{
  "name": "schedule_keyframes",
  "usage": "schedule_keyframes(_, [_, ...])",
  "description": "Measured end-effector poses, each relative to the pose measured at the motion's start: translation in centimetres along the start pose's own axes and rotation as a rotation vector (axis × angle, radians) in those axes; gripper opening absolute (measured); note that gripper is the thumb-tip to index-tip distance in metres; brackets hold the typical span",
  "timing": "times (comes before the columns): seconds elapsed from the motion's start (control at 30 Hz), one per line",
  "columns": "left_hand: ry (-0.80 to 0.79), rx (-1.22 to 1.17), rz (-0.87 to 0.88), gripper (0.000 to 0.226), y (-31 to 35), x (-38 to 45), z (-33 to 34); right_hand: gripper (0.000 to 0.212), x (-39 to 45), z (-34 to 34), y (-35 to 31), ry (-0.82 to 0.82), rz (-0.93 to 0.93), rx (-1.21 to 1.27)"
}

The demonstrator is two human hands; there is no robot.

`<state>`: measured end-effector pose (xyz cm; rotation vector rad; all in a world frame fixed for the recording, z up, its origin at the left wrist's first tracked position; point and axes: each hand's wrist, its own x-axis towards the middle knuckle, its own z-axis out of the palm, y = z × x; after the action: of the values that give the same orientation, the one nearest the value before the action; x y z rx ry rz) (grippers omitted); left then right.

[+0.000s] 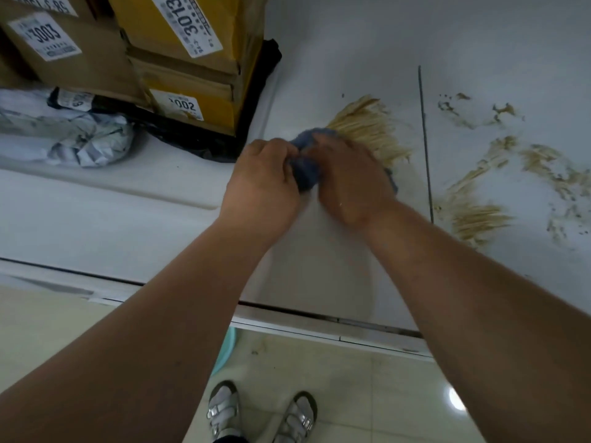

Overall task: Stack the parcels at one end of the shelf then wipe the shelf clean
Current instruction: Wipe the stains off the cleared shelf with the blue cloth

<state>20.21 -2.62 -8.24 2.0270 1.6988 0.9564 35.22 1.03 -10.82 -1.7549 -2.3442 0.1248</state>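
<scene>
Head view: left hand & right hand both grip blue cloth — mostly hidden, fingers curled.

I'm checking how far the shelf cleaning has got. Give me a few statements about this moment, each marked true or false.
1. Both hands grip the blue cloth. True: the left hand and right hand bunch it together.
2. The shelf is wiped clean. False: brown smears remain at the right.
3. The parcels are piled at the left end. True.
4. The carton labelled 3013 lies under the one labelled 002. False: it sits on top.
5. The person is barefoot. False: they wear sandals.
</scene>
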Motion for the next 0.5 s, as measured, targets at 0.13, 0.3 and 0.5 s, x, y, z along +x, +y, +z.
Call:
schedule_keyframes(0.13, [-0.066, -0.005, 0.021, 0.032, 0.3, -0.2, 0.5, 0.054, 0.4, -0.9, 3.2, 0.042, 0.201, 0.034])
schedule_keyframes(0.3, [-0.051, -0.056, 0.029, 0.03, 0.6, -0.3, 1.0, 0.048, -2.2, 0.9, -0.8, 0.013, 0.066, -0.005])
schedule_keyframes(0.5, [-0.075, 0.018, 0.049, 0.034, 0.6, 0.8, 1.8, 0.051, 1.2, -0.7, 1.5, -0.078, 0.029, -0.104])
